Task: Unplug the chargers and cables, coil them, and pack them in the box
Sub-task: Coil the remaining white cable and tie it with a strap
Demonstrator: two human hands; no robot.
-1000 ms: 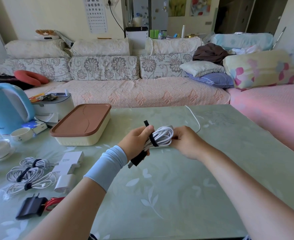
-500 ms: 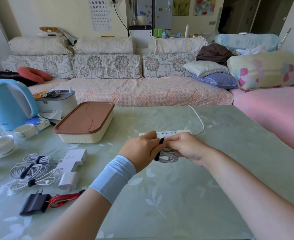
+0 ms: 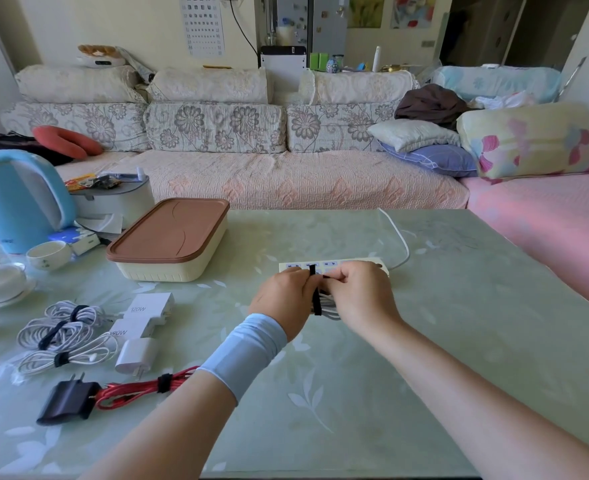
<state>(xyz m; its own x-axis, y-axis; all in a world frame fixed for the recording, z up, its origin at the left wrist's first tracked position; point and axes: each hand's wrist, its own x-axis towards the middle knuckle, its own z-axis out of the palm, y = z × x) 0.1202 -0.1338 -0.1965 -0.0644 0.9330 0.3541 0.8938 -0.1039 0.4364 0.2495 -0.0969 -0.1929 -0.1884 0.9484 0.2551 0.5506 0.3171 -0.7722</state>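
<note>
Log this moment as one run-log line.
step: strapping coil | left hand + right hand: holding white cable coil, black strap | box: lid closed

A pale green table with a glossy leaf-patterned top (image 3: 459, 341) carries everything. Toward its far left stand a light blue electric kettle (image 3: 16, 202), a small white cup (image 3: 48, 254) and a cream plastic box with a brown lid (image 3: 168, 240). Nearer, on the left, lie two coiled white cables bound with black straps (image 3: 61, 327), three white charger bricks (image 3: 140, 327), a black plug adapter (image 3: 68, 401) and a bundled red cable (image 3: 144, 388). A white power strip (image 3: 334, 265) lies mid-table, its white cord (image 3: 398, 237) running to the far edge.
</note>
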